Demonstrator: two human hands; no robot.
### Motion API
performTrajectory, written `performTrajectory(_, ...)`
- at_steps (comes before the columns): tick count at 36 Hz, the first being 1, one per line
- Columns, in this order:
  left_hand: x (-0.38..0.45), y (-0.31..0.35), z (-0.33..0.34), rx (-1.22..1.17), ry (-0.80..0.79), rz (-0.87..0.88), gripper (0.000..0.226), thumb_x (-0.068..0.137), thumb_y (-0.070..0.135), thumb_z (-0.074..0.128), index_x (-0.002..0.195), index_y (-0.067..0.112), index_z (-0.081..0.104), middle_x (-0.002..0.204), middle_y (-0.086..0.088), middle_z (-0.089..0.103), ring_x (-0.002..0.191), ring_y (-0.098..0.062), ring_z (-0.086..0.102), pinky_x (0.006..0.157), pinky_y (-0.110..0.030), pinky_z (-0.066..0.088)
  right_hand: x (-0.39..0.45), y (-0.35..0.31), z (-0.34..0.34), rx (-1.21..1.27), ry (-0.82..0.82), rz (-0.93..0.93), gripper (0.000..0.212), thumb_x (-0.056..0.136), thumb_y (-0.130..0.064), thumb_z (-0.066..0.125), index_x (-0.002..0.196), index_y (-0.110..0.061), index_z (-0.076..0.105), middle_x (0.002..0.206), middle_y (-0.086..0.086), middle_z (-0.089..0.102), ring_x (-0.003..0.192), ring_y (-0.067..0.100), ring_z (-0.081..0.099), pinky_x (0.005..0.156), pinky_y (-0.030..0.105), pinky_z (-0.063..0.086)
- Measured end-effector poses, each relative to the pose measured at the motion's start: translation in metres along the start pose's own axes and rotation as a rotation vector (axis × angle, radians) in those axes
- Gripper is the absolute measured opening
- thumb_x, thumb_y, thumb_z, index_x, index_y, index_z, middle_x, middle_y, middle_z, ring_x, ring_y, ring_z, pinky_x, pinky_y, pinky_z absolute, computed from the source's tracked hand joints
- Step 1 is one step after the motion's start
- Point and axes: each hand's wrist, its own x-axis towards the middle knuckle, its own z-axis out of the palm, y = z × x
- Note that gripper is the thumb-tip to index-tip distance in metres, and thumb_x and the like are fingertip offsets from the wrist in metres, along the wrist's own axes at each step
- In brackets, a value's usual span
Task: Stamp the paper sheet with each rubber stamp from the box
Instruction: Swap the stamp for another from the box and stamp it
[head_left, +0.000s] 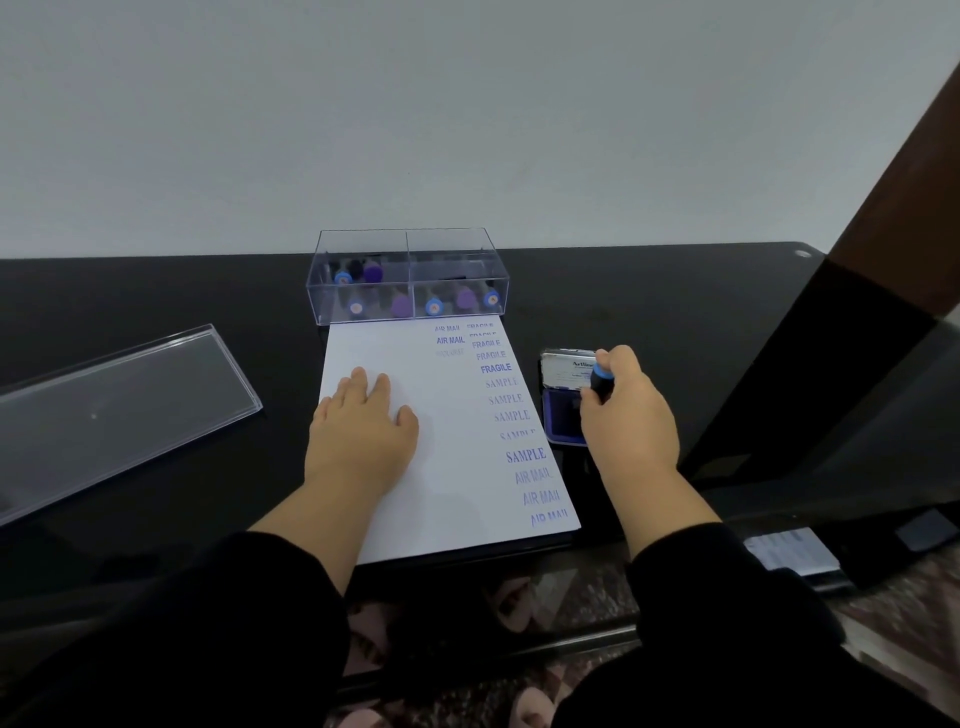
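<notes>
A white paper sheet (415, 364) lies on the black table, with blue AIR MAIL, FRAGILE and SAMPLE prints down its right side. My left hand (363, 421) rests flat on the sheet, fingers spread. My right hand (628, 410) grips a black rubber stamp with a blue top (602, 378) and holds it down over the open blue ink pad (561, 415), just right of the sheet. Beyond the paper stands a clear plastic box (408, 275) holding several stamps with blue and purple tops.
The box's clear lid (119, 405) lies flat at the left of the table (208, 291). A dark upright panel (831, 374) rises at the right. A small printed card (789, 556) lies near the table's front right edge. A grey wall stands behind.
</notes>
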Motion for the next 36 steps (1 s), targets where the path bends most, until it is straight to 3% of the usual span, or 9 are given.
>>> performTrajectory(10,0.000,0.001,-0.001,0.008,0.000,0.004,0.056,0.101,0.036,0.022,0.153,0.019,0.010,0.160,-0.003,-0.001,0.147,-0.019,0.000,0.117,-0.034,0.000,0.006,-0.003,-0.002,0.039,-0.015,0.017,0.021,0.093,-0.010,0.051,0.111,-0.021,0.046,0.122,-0.007,0.056,0.085,0.013,0.048,0.059,0.030,0.044)
performTrajectory(15,-0.001,0.002,-0.002,0.017,0.001,0.010,0.056,0.101,0.036,0.022,0.153,0.018,0.010,0.160,-0.004,0.000,0.147,-0.020,0.001,0.117,-0.035,0.000,0.012,-0.013,-0.001,0.125,-0.009,-0.024,0.025,0.093,-0.011,0.051,0.115,-0.022,0.047,0.099,-0.011,0.053,0.080,0.014,0.052,0.050,0.023,0.034)
performTrajectory(20,-0.002,0.004,-0.002,0.031,-0.011,0.007,0.056,0.101,0.037,0.021,0.153,0.019,0.008,0.160,-0.004,-0.002,0.147,-0.019,0.000,0.117,-0.035,0.000,0.020,-0.039,0.009,0.191,-0.070,-0.101,0.022,0.093,-0.014,0.055,0.113,-0.022,0.047,0.118,-0.016,0.055,0.090,0.011,0.054,0.065,0.026,0.039)
performTrajectory(24,-0.001,0.004,-0.003,0.028,0.002,0.010,0.056,0.101,0.035,0.021,0.153,0.018,0.008,0.160,-0.005,-0.002,0.147,-0.019,0.000,0.117,-0.034,0.000,0.028,-0.058,0.022,0.226,-0.120,-0.182,0.020,0.092,-0.016,0.056,0.109,-0.023,0.048,0.111,-0.010,0.060,0.091,0.013,0.056,0.069,0.027,0.040)
performTrajectory(27,-0.001,0.003,-0.002,0.041,-0.005,0.021,0.056,0.101,0.034,0.019,0.153,0.018,0.004,0.160,-0.004,-0.004,0.147,-0.019,-0.003,0.117,-0.035,-0.001,0.036,-0.069,0.033,0.243,-0.150,-0.218,0.021,0.092,-0.016,0.058,0.111,-0.022,0.050,0.116,-0.011,0.061,0.097,0.013,0.057,0.074,0.026,0.043)
performTrajectory(31,0.001,0.002,0.000,0.047,-0.005,0.025,0.056,0.101,0.034,0.018,0.153,0.018,0.002,0.160,-0.004,-0.007,0.147,-0.018,-0.005,0.117,-0.035,-0.003,0.045,-0.077,0.048,0.251,-0.176,-0.245,0.023,0.091,-0.017,0.060,0.111,-0.022,0.052,0.106,-0.011,0.059,0.086,0.012,0.053,0.070,0.024,0.039)
performTrajectory(36,0.004,0.001,0.002,0.041,-0.011,0.022,0.056,0.101,0.034,0.019,0.152,0.019,0.002,0.160,-0.003,-0.008,0.147,-0.018,-0.006,0.117,-0.036,-0.005,0.052,-0.081,0.064,0.255,-0.183,-0.259,0.024,0.090,-0.017,0.061,0.112,-0.024,0.053,0.116,-0.012,0.060,0.084,0.012,0.054,0.069,0.025,0.043)
